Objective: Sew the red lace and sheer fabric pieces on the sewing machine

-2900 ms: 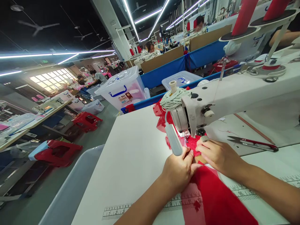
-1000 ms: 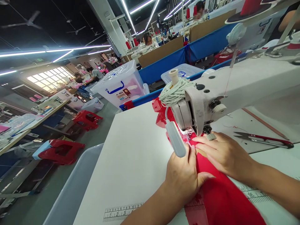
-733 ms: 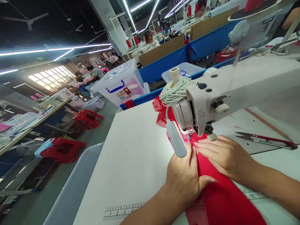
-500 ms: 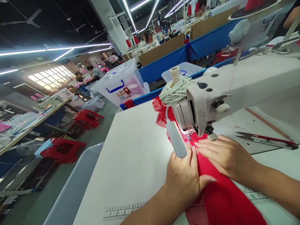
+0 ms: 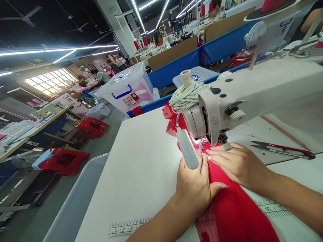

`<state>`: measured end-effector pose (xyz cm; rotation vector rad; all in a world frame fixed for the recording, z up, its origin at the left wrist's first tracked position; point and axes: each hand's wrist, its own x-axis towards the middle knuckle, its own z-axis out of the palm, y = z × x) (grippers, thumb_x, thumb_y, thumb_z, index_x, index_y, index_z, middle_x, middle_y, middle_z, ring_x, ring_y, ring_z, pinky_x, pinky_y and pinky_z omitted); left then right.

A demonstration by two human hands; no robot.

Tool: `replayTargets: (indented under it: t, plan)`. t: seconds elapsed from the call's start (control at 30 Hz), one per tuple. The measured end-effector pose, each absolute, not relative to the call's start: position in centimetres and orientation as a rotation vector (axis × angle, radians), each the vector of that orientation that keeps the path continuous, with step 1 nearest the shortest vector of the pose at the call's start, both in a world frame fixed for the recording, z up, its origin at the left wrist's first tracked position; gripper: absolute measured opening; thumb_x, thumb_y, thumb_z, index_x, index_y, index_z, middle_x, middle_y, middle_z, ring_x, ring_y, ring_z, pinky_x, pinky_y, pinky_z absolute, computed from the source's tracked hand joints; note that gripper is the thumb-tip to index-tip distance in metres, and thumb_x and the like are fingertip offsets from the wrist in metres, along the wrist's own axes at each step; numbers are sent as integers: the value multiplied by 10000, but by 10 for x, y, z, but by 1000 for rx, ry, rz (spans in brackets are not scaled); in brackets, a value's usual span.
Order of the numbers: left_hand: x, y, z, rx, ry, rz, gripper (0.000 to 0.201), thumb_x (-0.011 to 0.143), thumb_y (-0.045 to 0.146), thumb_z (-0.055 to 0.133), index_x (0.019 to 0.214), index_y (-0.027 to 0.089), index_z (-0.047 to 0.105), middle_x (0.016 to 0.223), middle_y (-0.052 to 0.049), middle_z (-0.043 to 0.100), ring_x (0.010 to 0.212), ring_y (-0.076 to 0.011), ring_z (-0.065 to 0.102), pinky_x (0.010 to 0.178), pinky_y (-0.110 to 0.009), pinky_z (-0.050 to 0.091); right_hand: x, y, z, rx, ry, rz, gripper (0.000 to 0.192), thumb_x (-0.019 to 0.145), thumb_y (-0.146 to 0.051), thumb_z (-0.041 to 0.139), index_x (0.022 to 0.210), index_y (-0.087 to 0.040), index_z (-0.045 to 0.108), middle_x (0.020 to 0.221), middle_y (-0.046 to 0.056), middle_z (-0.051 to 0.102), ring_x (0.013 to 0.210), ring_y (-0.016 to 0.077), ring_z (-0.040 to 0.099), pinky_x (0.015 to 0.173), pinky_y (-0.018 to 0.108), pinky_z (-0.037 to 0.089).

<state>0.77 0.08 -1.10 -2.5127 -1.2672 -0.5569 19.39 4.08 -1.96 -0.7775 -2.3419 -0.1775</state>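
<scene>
Red fabric (image 5: 236, 211) runs up the table to the needle area of a white sewing machine (image 5: 267, 92). Beside its lower left edge lies a sheer red strip (image 5: 205, 223). My left hand (image 5: 193, 185) rests flat on the fabric, fingers stretched toward the presser foot (image 5: 202, 146), thumb spread to the right. From the right, my right hand (image 5: 242, 164) lies on the cloth with fingers extended, close to the presser foot; its thumb is hidden. A small grey lamp (image 5: 188, 149) overlaps my left fingertips. The needle itself cannot be made out.
Thread snips (image 5: 285, 149) and a reddish-brown rod (image 5: 285, 131) lie right of the machine head. Printed ruler markings (image 5: 126, 228) run along the table's near edge. A clear plastic box (image 5: 128, 89) stands beyond the table, red stools (image 5: 65, 161) on the left. Other people work farther back.
The whole view has shifted slightly, so the machine, hands and table appear a little farther left. Both hands keep nearly the same place on the red fabric.
</scene>
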Motion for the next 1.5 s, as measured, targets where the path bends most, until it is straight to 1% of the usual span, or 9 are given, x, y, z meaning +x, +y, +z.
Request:
replayTargets:
  t: [0.3, 0.5, 0.7, 0.83, 0.93, 1.03, 1.23, 1.4, 1.5]
  plan:
    - [8, 0, -11, -2469, -1269, -419, 688, 952, 607, 360, 1307, 45, 536, 1209, -167, 646, 1086, -297, 599, 888, -434, 505, 194, 43, -19, -782, -2361, -158, 345, 785, 20, 394, 905, -167, 658, 994, 87, 753, 731, 163, 667, 629, 298, 381]
    - [10, -5, -9, -2438, -1238, -371, 622, 944, 562, 450, 1218, 25, 604, 1144, -162, 681, 1053, -282, 623, 925, -409, 487, 194, 44, -20, -786, -2354, -177, 340, 800, 22, 396, 910, -159, 662, 944, 84, 755, 782, 180, 676, 663, 308, 414]
    - [11, -4, -8, -2406, -1208, -457, 590, 991, 518, 361, 1152, 26, 644, 1091, -145, 704, 1001, -266, 641, 904, -402, 493, 194, 44, -22, -798, -2347, -180, 330, 811, 8, 415, 921, -171, 670, 922, 76, 753, 796, 182, 673, 689, 315, 420]
    - [10, -3, -10, -2417, -1223, -438, 592, 987, 525, 363, 1173, 35, 637, 1097, -150, 701, 1001, -275, 641, 909, -415, 494, 194, 44, -24, -799, -2342, -186, 303, 834, -11, 409, 903, -148, 670, 879, 76, 751, 740, 179, 665, 687, 324, 419]
    - [10, -3, -10, -2428, -1234, -374, 585, 963, 541, 416, 1192, 45, 627, 1120, -166, 689, 1009, -291, 638, 887, -427, 507, 194, 45, -25, -806, -2358, -190, 322, 830, -8, 393, 956, -121, 668, 834, 72, 744, 783, 194, 673, 722, 332, 424]
    - [9, -2, -9, -2435, -1250, -329, 569, 944, 537, 461, 1203, 55, 618, 1156, -175, 672, 1047, -305, 624, 926, -456, 494, 194, 46, -25, -830, -2376, -177, 347, 802, 1, 394, 984, -119, 664, 896, 79, 750, 796, 197, 673, 721, 331, 430]
    - [6, -3, -9, -2461, -1286, -340, 620, 927, 562, 448, 1282, 67, 566, 1245, -198, 620, 1124, -349, 580, 974, -544, 452, 192, 45, -25, -870, -2358, -98, 393, 761, 12, 390, 988, -161, 659, 988, 73, 750, 819, 196, 670, 716, 333, 444]
    - [4, -3, -7, -2487, -1317, -385, 469, 920, 387, 457, 1261, 94, 590, 1210, -184, 635, 1099, -337, 590, 986, -549, 441, 193, 44, -28, -888, -2388, -70, 409, 763, 28, 383, 974, -192, 656, 980, 71, 743, 861, 201, 671, 697, 326, 453]
    - [3, -3, -8, -2505, -1340, -396, 448, 878, 296, 455, 1254, 96, 597, 1212, -185, 634, 1104, -338, 592, 972, -538, 451, 193, 45, -27, -886, -2399, -83, 380, 810, 9, 364, 958, -192, 650, 977, 83, 739, 878, 210, 674, 699, 329, 472]
